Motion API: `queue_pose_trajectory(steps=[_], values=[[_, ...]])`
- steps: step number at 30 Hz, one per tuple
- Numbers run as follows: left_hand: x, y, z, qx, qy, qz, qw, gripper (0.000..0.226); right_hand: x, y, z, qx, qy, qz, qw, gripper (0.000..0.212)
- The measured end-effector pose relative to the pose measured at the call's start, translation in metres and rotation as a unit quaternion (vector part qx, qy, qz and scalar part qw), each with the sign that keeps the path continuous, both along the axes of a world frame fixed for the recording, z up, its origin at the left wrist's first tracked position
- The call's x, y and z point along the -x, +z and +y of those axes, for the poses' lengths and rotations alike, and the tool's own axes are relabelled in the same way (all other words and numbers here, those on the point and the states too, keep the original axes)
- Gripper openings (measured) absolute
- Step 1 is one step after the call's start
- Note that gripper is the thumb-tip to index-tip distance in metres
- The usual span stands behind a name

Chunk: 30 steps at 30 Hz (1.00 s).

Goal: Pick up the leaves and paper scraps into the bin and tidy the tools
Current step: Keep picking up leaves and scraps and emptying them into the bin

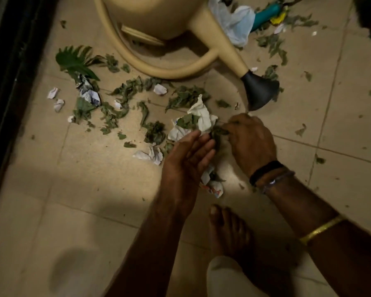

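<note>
Just under the grip, a paper scrap (pixel 214 188) loose on the tile floor (pixel 94 211). Right hand (pixel 252 140) curled tight on a clump of leaves (pixel 217 132), left hand (pixel 186 156) flat-fingered beside it, cupped but clasping nothing. Just past the grip, crumpled white paper (pixel 201 116). Farther left, scattered leaves (pixel 124 88) and small scraps (pixel 53 93); beyond, watering can (pixel 159 22) and teal-handled tool (pixel 263 17), untidied. No bin in sight. Risk: dry bits crumbling and dropping from so small a pinch mid-carry, unless cupped from below.
</note>
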<state>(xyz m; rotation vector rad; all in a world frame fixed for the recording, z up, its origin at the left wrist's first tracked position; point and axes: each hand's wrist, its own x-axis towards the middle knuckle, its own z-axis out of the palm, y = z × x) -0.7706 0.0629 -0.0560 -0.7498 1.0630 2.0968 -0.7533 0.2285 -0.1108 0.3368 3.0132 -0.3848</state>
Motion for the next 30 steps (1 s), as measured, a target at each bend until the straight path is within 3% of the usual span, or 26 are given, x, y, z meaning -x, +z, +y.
queue_pose_trajectory(steps=[3, 7, 10, 13, 18, 20, 22, 23, 25, 27, 29, 30], values=[[-0.004, -0.005, -0.004, 0.012, -0.005, 0.029, 0.999, 0.037, -0.016, -0.001, 0.000, 0.039, -0.015, 0.061, 0.997, 0.021], [-0.003, -0.003, 0.005, 0.067, 0.044, 0.037, 0.996, 0.032, -0.025, 0.034, 0.003, 0.174, -0.120, 0.082, 0.974, 0.021], [-0.006, 0.004, 0.015, 0.086, 0.006, 0.054, 0.995, 0.029, -0.028, 0.067, -0.012, 0.204, -0.083, 0.127, 0.967, 0.020], [-0.011, 0.010, 0.018, 0.062, -0.071, 0.041, 0.995, 0.034, -0.028, 0.083, -0.036, 0.232, -0.020, 0.113, 0.966, 0.025], [-0.017, 0.019, 0.009, 0.010, -0.010, -0.016, 1.000, 0.031, -0.029, 0.089, -0.064, 0.268, -0.037, 0.136, 0.953, 0.021], [-0.011, 0.021, 0.004, 0.012, 0.025, -0.043, 0.999, 0.025, -0.029, 0.093, -0.062, 0.345, -0.073, 0.136, 0.926, 0.019], [-0.001, 0.021, -0.010, -0.002, 0.077, -0.078, 0.994, 0.019, -0.030, 0.092, -0.054, 0.355, -0.137, 0.161, 0.911, 0.017], [0.004, 0.019, -0.019, -0.013, 0.096, -0.086, 0.992, 0.017, -0.032, 0.087, -0.050, 0.316, -0.156, 0.145, 0.924, 0.016], [0.011, 0.015, -0.038, -0.024, 0.115, -0.092, 0.989, 0.019, -0.039, 0.073, -0.048, 0.216, -0.159, 0.016, 0.963, 0.015], [0.013, 0.011, -0.052, -0.021, 0.118, -0.086, 0.989, 0.023, -0.050, 0.056, -0.060, 0.161, -0.152, -0.138, 0.965, 0.050], [0.011, 0.009, -0.060, -0.015, 0.115, -0.076, 0.990, 0.025, -0.057, 0.039, -0.075, 0.137, -0.157, -0.173, 0.963, 0.075], [0.009, 0.008, -0.062, -0.014, 0.113, -0.071, 0.991, 0.026, -0.059, 0.033, -0.081, 0.131, -0.156, -0.152, 0.967, 0.073]])
